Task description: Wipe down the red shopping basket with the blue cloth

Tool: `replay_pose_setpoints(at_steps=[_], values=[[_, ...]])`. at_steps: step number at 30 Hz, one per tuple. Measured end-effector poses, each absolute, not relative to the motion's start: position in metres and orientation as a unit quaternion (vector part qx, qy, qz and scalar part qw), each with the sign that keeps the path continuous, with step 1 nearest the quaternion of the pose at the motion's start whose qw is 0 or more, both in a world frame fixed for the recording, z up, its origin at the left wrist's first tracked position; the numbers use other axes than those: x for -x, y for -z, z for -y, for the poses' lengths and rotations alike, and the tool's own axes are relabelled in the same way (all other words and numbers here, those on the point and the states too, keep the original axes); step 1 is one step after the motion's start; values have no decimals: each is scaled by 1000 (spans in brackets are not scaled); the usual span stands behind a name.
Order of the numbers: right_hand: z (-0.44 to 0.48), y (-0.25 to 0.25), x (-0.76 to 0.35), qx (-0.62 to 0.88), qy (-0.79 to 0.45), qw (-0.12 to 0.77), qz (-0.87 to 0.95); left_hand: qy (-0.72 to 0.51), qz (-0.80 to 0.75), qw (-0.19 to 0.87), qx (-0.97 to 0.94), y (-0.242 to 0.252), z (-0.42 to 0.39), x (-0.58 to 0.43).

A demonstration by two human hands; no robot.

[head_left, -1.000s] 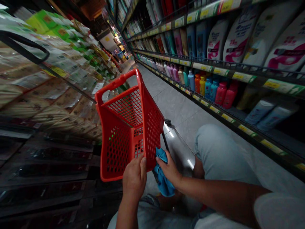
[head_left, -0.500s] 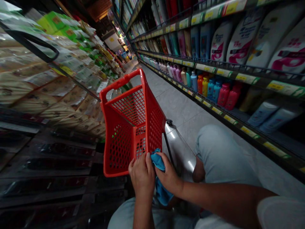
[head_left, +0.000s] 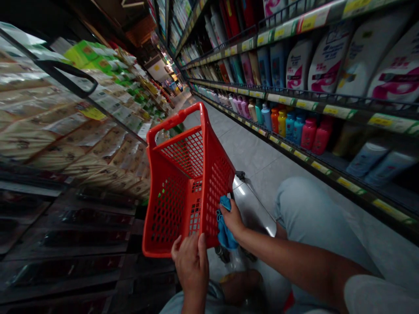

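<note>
Our right hand [head_left: 231, 219] has moved up the red basket [head_left: 214, 196], pinching a blue cloth [head_left: 224, 229]; our left hand [head_left: 190, 268] grips its rim.

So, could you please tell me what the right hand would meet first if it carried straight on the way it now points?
The right hand, pinching a blue cloth, points left and slightly up, so the side wall of the red plastic basket looks first in line. It seems almost at the fingers, though depth is hard to judge.

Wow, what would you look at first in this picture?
The bright red plastic basket stands out most, held low in the middle by the left hand. Beside it, the right hand grips a blue cloth against the basket's side. Big white containers with pink print fill the shelves on the right.
</note>
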State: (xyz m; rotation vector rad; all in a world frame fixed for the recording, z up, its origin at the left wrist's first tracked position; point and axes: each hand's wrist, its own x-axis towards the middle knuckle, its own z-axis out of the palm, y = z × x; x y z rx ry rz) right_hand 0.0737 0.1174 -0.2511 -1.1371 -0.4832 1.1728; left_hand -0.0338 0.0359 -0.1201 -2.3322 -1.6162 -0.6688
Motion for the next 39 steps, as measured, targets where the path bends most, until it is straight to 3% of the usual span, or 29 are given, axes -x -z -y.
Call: replay_pose_setpoints(at_steps=[6, 10, 16, 21, 25, 31, 35, 39], values=[[-143, 203, -89, 495, -405, 693, 332, 233, 499, 116, 826, 116, -45, 62], [-145, 214, -97, 498, -347, 700, 376, 219, 499, 80, 835, 114, -54, 78], [-179, 257, -128, 605, -369, 658, 255, 223, 486, 68, 842, 112, -62, 105], [-215, 218, -167, 622, -324, 678, 222, 240, 536, 120, 800, 105, -63, 128], [-192, 172, -161, 566, -257, 691, 368, 240, 630, 185, 715, 83, -84, 93], [-157, 171, -149, 500, -232, 619, 560, 284, 538, 71, 790, 69, -155, -18], [-177, 194, -179, 565, -215, 628, 489, 221, 564, 146, 782, 86, -178, -29], [-204, 167, -212, 581, -118, 723, 355, 230, 570, 157, 773, 94, -178, -11]])
